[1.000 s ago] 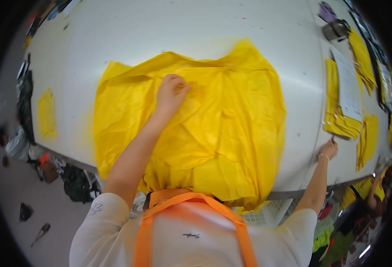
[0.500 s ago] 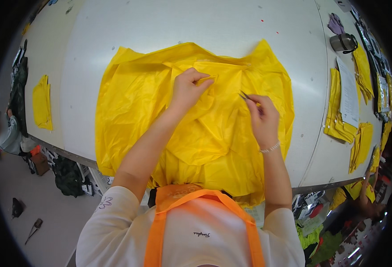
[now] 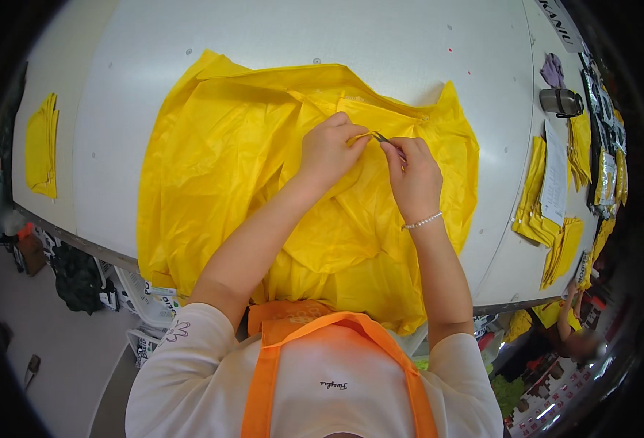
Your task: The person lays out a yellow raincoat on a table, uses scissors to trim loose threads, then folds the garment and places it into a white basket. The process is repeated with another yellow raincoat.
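A large crumpled sheet of thin, shiny yellow fabric point(image 3: 212, 168), apparently a garment, lies spread on the table before me and hangs over its near edge. My left hand point(image 3: 331, 151) is closed in a pinch on a small raised bit of this fabric. From the right, my right hand point(image 3: 415, 179) grips small dark thread snips point(image 3: 382, 137). Their tips meet the pinched bit, close by the left fingertips. How far the blades are apart is too small to tell. Both hands are above the middle of the fabric.
Folded yellow pieces point(image 3: 41, 146) lie at the far left of the pale table point(image 3: 263, 29). On the right are more yellow stacks point(image 3: 529, 193), a white paper sheet point(image 3: 553, 171), a metal cup point(image 3: 561, 102) and a purple cloth point(image 3: 552, 71). Another person is at the lower right.
My right hand has brought the snips left and up to the left fingertips. The left hand has shifted slightly right, still pinching the fabric. The whole view has tilted a little.
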A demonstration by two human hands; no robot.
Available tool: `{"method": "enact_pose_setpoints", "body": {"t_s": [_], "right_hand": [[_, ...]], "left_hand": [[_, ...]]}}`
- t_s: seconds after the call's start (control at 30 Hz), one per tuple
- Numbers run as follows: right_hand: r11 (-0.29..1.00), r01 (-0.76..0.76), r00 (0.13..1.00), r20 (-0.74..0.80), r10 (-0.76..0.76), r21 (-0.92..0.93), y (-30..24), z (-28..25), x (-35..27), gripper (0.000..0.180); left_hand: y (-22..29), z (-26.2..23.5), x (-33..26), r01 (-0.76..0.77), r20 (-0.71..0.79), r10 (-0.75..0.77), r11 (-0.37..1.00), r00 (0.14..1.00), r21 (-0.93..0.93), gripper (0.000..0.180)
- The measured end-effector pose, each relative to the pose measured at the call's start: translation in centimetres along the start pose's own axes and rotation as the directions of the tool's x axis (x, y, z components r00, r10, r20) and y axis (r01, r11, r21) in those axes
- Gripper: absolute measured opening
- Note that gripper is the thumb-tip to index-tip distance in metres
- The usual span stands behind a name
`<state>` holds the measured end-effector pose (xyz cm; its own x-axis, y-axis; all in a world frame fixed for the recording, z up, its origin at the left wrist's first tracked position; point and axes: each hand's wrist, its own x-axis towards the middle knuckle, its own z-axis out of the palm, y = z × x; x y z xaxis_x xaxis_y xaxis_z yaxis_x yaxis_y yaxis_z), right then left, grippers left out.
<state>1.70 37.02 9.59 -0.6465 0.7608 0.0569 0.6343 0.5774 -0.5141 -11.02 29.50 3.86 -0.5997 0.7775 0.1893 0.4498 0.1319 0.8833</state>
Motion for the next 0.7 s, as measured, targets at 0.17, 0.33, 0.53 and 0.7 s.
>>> {"method": "enact_pose_setpoints", "body": {"t_s": [0.17, 0.33, 0.53, 0.7], "right_hand": [[0.999, -0.038, 0.999, 0.004, 0.038, 0.014, -0.39, 0.0, 0.41, 0.019], [0.997, -0.06, 0.998, -0.016, 0.061, 0.053, -0.56, 0.31, 0.42, 0.02], [0.994, -0.106, 0.994, 0.013, 0.105, 0.037, -0.7, 0.54, 0.71, 0.022], [0.992, -0.12, 0.992, 0.037, 0.119, 0.027, -0.71, 0.67, 1.09, 0.022]], "left_hand": [[0.16, -0.11, 0.32, -0.024, -0.015, 0.025, 0.999, 1.0, 0.033, 0.012], [0.17, 0.0, 0.24, -0.007, -0.01, 0.008, 0.999, 1.0, 0.04, 0.012], [0.24, 0.3, -0.05, -0.061, -0.015, 0.063, 0.99, 0.998, 0.129, 0.009], [0.26, 0.41, -0.05, -0.068, -0.035, 0.073, 0.987, 0.997, 0.144, 0.009]]}}
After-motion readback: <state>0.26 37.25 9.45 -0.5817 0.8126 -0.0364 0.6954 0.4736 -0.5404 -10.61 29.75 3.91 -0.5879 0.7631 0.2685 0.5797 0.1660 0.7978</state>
